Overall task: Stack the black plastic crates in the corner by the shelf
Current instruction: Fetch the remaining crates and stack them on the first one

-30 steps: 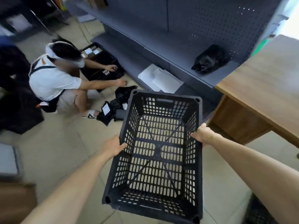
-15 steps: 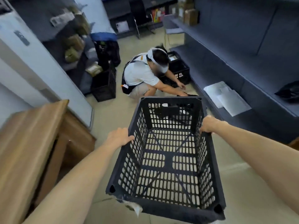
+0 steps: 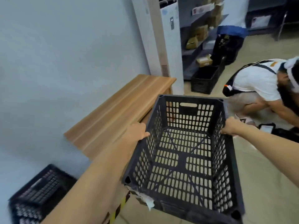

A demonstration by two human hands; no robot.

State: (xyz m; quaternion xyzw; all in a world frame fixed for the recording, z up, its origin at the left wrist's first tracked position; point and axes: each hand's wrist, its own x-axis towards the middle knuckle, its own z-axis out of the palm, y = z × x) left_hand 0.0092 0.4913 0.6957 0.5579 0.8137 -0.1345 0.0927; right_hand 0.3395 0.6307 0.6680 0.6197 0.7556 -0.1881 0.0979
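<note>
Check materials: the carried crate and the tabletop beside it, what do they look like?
Crate: moulded black plastic, matte, judging by the slotted lattice walls, the cut-out handle and the rounded corner posts. Tabletop: wood or wood-look laminate, smooth satin; long grain stripes show, but solid or veneer cannot be told.

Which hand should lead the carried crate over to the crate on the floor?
Left, probably. The floor crate lies low on the left, on the left hand's side, with the wooden desk beyond. The right hand grips the carried crate's far rim.
</note>
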